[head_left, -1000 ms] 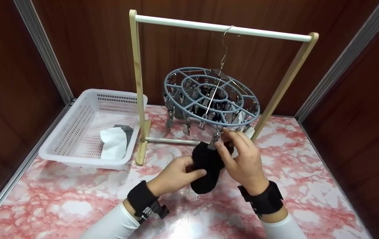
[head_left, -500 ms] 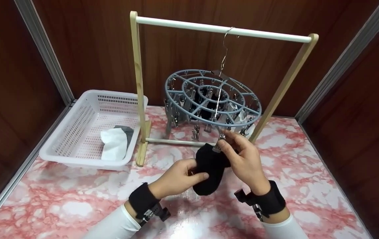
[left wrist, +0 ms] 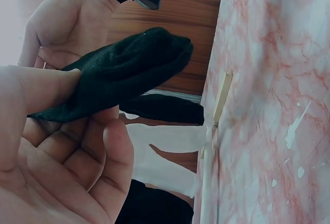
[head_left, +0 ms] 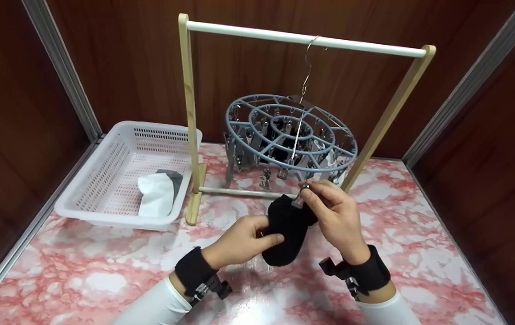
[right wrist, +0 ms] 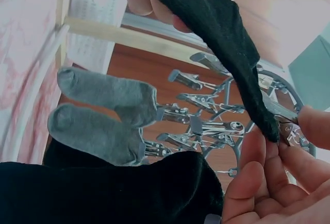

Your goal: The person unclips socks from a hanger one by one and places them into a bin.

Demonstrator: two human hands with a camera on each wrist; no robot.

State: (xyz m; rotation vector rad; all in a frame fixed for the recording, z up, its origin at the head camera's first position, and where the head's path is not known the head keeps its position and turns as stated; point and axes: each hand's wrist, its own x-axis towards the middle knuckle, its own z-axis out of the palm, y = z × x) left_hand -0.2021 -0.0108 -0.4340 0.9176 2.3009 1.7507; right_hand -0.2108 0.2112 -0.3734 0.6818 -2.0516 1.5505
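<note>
A black sock [head_left: 287, 234] hangs below the near rim of a round blue-grey clip hanger [head_left: 257, 151]. My left hand [head_left: 244, 239] pinches the sock between thumb and fingers, as the left wrist view also shows along the sock [left wrist: 134, 69]. With thumb and fingers my right hand [head_left: 336, 216] grips a metal clip [head_left: 300, 198] at the sock's top edge. In the right wrist view that clip [right wrist: 281, 110] sits right at the sock's end, beside my right thumb. Grey socks [right wrist: 105, 98] hang from other clips behind.
The hanger hooks over the white bar [head_left: 257, 34] of a wooden stand. At left, a white plastic basket [head_left: 66, 205] holds a white cloth item [head_left: 156, 194] and a grey one [head_left: 174, 178]. Dark wood panels [head_left: 257, 76] surround the pink marbled table [head_left: 104, 280].
My right hand has closed its fingers and thumb onto the clip, which has tilted with the hanger turning slightly. The sock and my left hand have shifted a little to the right.
</note>
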